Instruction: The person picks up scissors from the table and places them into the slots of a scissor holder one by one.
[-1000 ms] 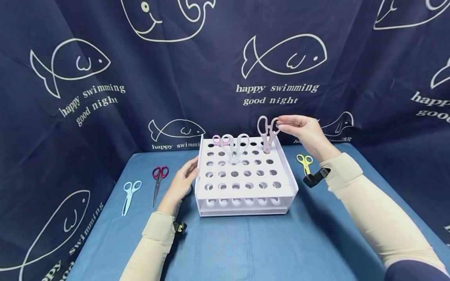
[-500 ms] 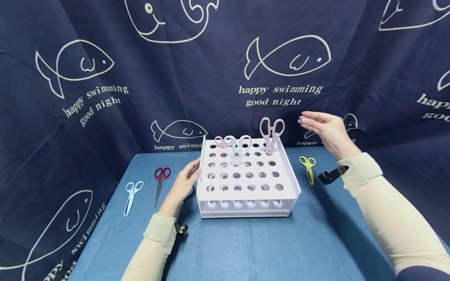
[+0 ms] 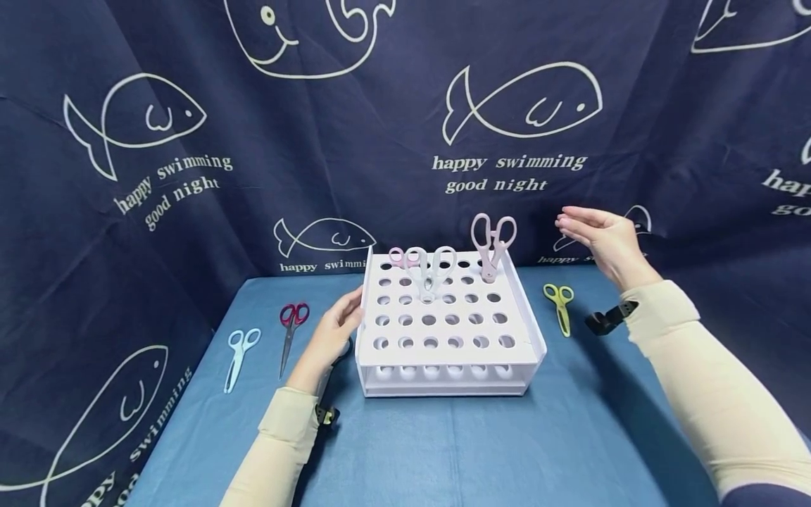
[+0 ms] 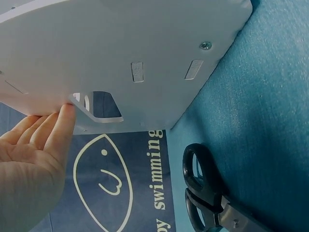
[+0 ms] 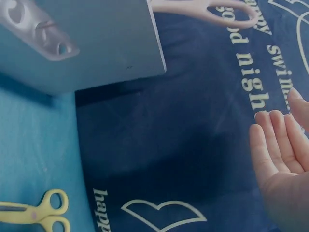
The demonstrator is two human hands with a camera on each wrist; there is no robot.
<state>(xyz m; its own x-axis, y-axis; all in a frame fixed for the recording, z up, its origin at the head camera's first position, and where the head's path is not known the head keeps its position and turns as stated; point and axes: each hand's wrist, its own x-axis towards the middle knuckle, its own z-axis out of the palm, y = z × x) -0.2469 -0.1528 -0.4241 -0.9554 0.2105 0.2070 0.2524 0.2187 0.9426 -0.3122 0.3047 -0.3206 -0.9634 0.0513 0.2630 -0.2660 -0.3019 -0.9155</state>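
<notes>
A white rack with rows of round holes stands on the blue table. My left hand rests its straight fingers against the rack's left side, as the left wrist view also shows. Upright in the back right of the rack are mauve-pink scissors. Clear-handled scissors and small pink scissors stand further left in it. To the right of the rack, my right hand hangs in the air with fingers extended and nothing held. Yellow scissors lie on the table below it.
Left of the rack lie light blue scissors and red-handled scissors. Black-handled scissors lie beside the rack near my left wrist, mostly hidden in the head view. A dark blue fish-print curtain hangs behind the table.
My right hand has let go of the mauve-pink scissors, which stay upright in the rack, and moved away to the right. My left hand keeps its place on the rack.
</notes>
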